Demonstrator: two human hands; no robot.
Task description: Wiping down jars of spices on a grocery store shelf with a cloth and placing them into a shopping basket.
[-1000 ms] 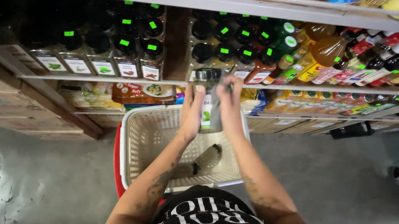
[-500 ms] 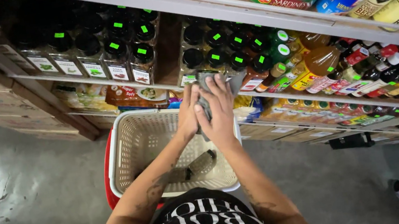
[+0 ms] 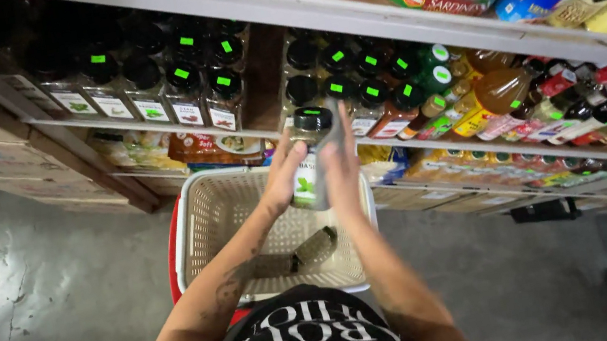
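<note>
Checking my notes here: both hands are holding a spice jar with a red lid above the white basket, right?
Not quite. The head view shows the spice jar has a black lid with a green sticker, not red. The left hand and right hand do hold it above the white basket.

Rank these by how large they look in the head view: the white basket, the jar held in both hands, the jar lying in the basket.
1. White basket, by far the largest.
2. Held jar, between left hand and right hand.
3. Jar lying in the basket; it is farther away, so the two jars may match.
</note>
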